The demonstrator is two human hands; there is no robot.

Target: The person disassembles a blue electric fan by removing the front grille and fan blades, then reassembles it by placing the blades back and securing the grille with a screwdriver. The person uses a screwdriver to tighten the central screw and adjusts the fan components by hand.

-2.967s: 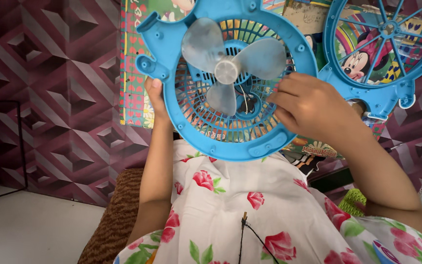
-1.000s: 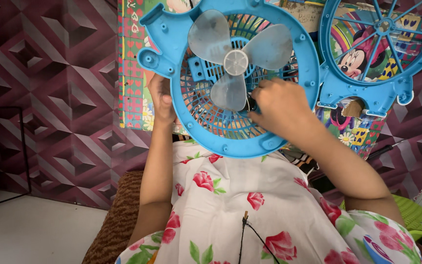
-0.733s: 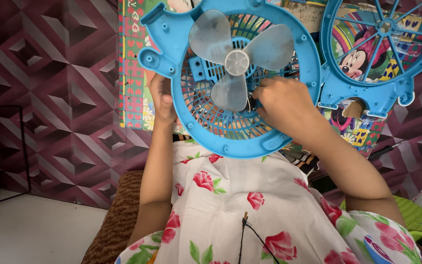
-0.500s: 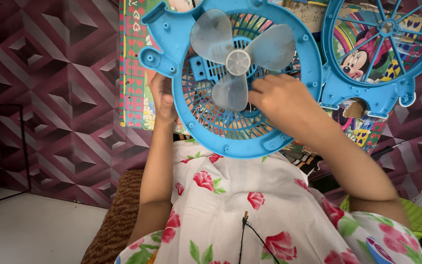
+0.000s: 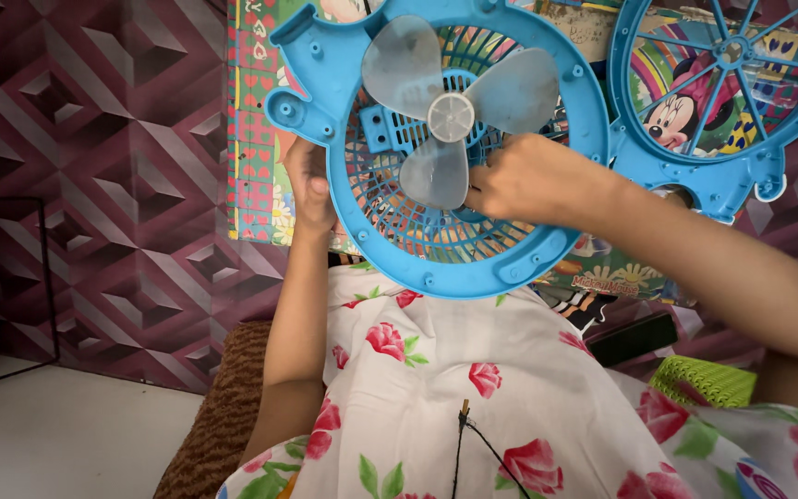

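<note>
Against blue fan frame [image 5: 547,268], both hands [image 5: 519,180]

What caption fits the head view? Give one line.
Left hand steadies a blue fan housing; right hand touches its grille.

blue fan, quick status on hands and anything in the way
Left hand grips the blue fan frame at its rim. Right hand on the grille beside the grey blades. Second blue grille lies apart at right.

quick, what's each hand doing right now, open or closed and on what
Left hand: closed on the outer rim of the round blue plastic fan housing, holding it up.
Right hand: fingers curled against the housing's grille by the grey three-blade propeller; grip cannot be told.
</note>
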